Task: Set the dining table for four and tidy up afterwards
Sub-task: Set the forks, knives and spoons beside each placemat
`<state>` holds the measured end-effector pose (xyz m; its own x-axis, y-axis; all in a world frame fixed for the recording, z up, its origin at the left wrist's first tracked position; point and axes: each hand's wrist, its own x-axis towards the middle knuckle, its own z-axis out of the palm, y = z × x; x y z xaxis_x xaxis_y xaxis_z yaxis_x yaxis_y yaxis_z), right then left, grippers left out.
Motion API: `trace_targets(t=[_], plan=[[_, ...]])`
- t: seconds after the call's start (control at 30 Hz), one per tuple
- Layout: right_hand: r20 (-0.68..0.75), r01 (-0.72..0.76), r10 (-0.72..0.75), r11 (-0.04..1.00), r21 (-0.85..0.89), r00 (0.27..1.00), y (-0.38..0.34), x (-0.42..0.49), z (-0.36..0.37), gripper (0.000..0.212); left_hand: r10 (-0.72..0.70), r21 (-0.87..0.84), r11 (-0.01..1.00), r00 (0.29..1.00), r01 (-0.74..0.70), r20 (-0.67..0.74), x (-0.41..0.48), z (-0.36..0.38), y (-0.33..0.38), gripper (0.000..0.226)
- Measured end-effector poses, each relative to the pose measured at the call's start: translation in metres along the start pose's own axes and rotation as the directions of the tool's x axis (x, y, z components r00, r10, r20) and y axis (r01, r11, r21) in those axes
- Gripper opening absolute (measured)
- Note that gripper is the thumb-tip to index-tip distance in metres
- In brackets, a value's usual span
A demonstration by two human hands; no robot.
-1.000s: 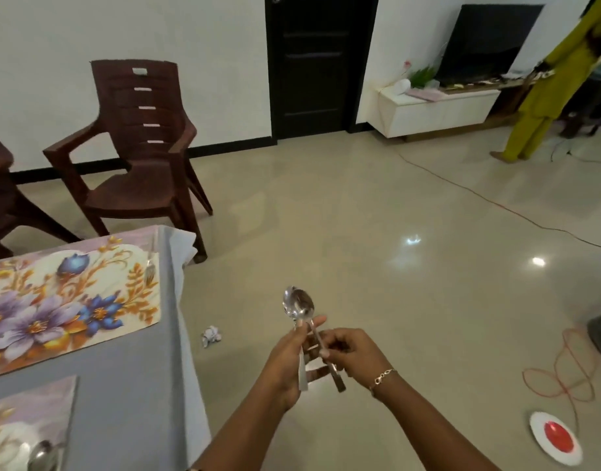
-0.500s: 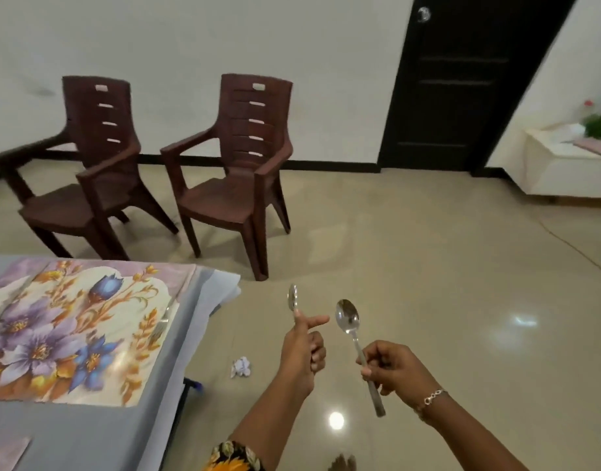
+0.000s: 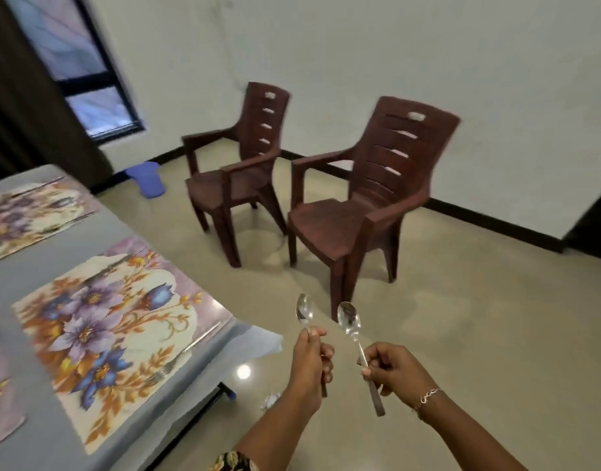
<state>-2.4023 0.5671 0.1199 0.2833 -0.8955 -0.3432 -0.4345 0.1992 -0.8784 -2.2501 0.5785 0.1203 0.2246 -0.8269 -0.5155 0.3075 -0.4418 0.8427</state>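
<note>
I am holding one spoon in each hand, out over the floor just to the right of the table point(image 3: 30, 270). My left hand point(image 3: 309, 365) is curling round the handle of the left spoon point(image 3: 304, 314), thumb lying up near the neck, bowl pointing upward. My right hand point(image 3: 391, 368) is pinching the right spoon point(image 3: 355, 338) partway down its handle, bowl up and tilting a little to the left, the handle end sticking out below my fingers. The two spoons are sitting near each other but not touching. A bracelet point(image 3: 428, 397) is hanging on my right wrist.

On the table's grey cloth a flowered placemat point(image 3: 115, 334) is lying near the right edge, with a fork point(image 3: 177, 358) resting along its near right side. A second placemat point(image 3: 30, 215) is lying farther back on the left, blurred.

Two brown plastic chairs are standing by the far wall, one on the left point(image 3: 238, 175) and one on the right point(image 3: 370, 205). A crumpled scrap of paper point(image 3: 270, 401) is lying on the floor between the table and my left arm.
</note>
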Motion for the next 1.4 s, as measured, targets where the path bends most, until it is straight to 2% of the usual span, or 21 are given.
trace_targets(t=[0.13, 0.23, 0.3, 0.37, 0.5, 0.57, 0.63, 0.7, 0.73, 0.77, 0.8, 0.87, 0.93, 1.03, 1.23, 1.4], plan=[[0.204, 0.099, -0.080, 0.992, -0.083, 0.976, -0.026, 0.067, -0.040, 0.014, 0.015, -0.111, 0.993, 0.982, -0.036, -0.189, 0.034, 0.024, 0.028, 0.026], [0.351, 0.172, -0.120, 0.978, -0.119, 0.929, -0.044, 0.114, -0.058, 0.015, 0.026, -0.131, 0.989, 0.942, -0.074, -0.333, 0.052, 0.032, 0.045, 0.027], [0.418, 0.202, -0.126, 0.969, -0.141, 0.900, -0.055, 0.143, -0.057, 0.017, 0.042, -0.105, 0.989, 0.890, -0.101, -0.454, 0.063, 0.029, 0.052, 0.029], [0.489, 0.231, -0.132, 0.962, -0.148, 0.862, -0.063, 0.173, -0.051, 0.018, 0.078, -0.053, 0.990, 0.807, -0.134, -0.585, 0.074, 0.021, 0.053, 0.030], [0.639, 0.323, -0.133, 0.927, -0.189, 0.757, -0.084, 0.232, -0.018, 0.018, 0.127, 0.003, 0.973, 0.520, -0.231, -0.845, 0.096, -0.011, 0.054, 0.035], [0.712, 0.382, -0.136, 0.903, -0.197, 0.689, -0.101, 0.260, 0.007, 0.021, 0.125, 0.047, 0.976, 0.373, -0.212, -0.919, 0.107, -0.028, 0.058, 0.034], [0.777, 0.434, -0.136, 0.880, -0.190, 0.615, -0.123, 0.285, 0.034, 0.020, 0.132, 0.107, 0.985, 0.192, -0.136, -0.973, 0.118, -0.047, 0.064, 0.032], [0.830, 0.488, -0.133, 0.854, -0.181, 0.541, -0.145, 0.308, 0.061, 0.017, 0.136, 0.137, 0.990, -0.024, -0.025, -0.990, 0.127, -0.069, 0.066, 0.030], [0.854, 0.513, -0.127, 0.839, -0.179, 0.505, -0.155, 0.316, 0.072, 0.016, 0.136, 0.133, 0.990, -0.099, 0.044, -0.986, 0.128, -0.079, 0.065, 0.030], [0.875, 0.539, -0.123, 0.824, -0.172, 0.468, -0.164, 0.324, 0.082, 0.016, 0.131, 0.116, 0.987, -0.139, 0.108, -0.982, 0.128, -0.086, 0.066, 0.029], [0.893, 0.564, -0.123, 0.810, -0.161, 0.432, -0.174, 0.332, 0.093, 0.016, 0.128, 0.102, 0.980, -0.149, 0.168, -0.981, 0.128, -0.093, 0.065, 0.026], [0.922, 0.610, -0.123, 0.781, -0.139, 0.367, -0.191, 0.344, 0.112, 0.013, 0.112, 0.074, 0.948, -0.105, 0.310, -0.988, 0.128, -0.103, 0.061, 0.025], [0.946, 0.643, -0.109, 0.757, -0.120, 0.305, -0.203, 0.352, 0.132, 0.012, 0.034, 0.008, 0.911, -0.056, 0.413, -0.998, 0.127, -0.110, 0.053, 0.040], [0.976, 0.662, -0.068, 0.745, -0.089, 0.208, -0.218, 0.359, 0.163, 0.010, -0.051, -0.069, 0.908, -0.054, 0.413, -0.997, 0.125, -0.112, 0.045, 0.051], [1.000, 0.697, -0.013, 0.717, 0.002, 0.011, -0.244, 0.373, 0.220, 0.005, -0.126, -0.141, 0.911, -0.064, 0.388, -0.990, 0.128, -0.113, 0.044, 0.069], [0.995, 0.699, 0.049, 0.715, 0.028, -0.090, -0.273, 0.392, 0.252, 0.004, -0.191, -0.222, 0.919, -0.125, 0.327, -0.974, 0.132, -0.117, 0.056, 0.078]])
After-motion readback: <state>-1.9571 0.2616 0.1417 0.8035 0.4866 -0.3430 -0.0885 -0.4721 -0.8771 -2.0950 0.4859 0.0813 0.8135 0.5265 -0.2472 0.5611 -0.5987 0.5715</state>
